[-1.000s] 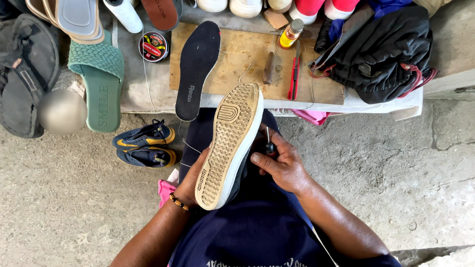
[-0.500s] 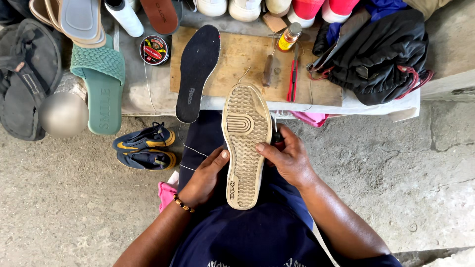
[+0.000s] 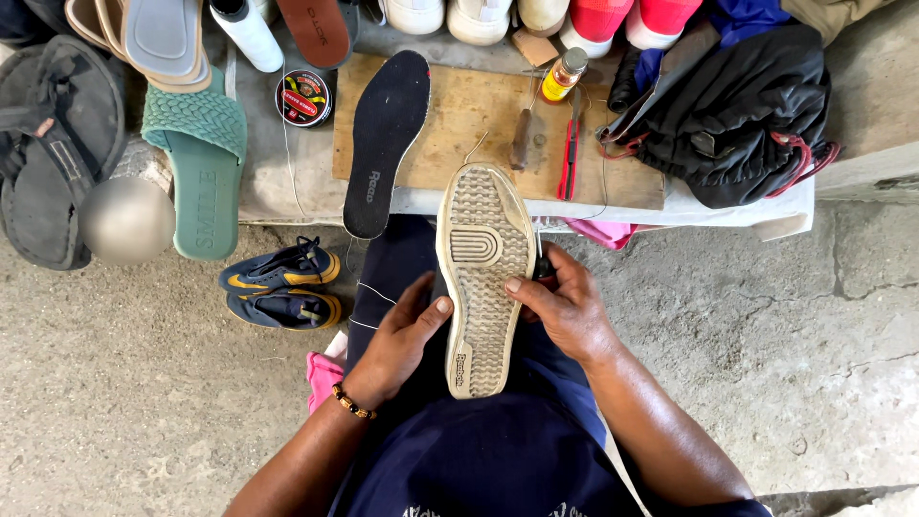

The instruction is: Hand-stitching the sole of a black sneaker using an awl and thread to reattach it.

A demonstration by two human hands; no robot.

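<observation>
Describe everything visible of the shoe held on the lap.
The shoe lies sole up along the person's lap, toe pointing away toward the wooden board. Its tan, rubbery-looking outsole shows a fine grid tread and an oval ringed patch. The left hand grips its left edge; the right hand holds its right edge. The upper is hidden.

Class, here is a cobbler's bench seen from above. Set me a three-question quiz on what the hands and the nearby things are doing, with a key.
1. True or false: the shoe is held sole up.
2. Which hand holds the shoe's left edge? A) left hand B) right hand
3. What lies on the wooden board, left of the small bottle?

Key:
1. True; the tan tread faces the camera.
2. A; its thumb presses that edge, and the right hand grips the opposite side.
3. A black insole, its lower end overhanging the board.
</observation>
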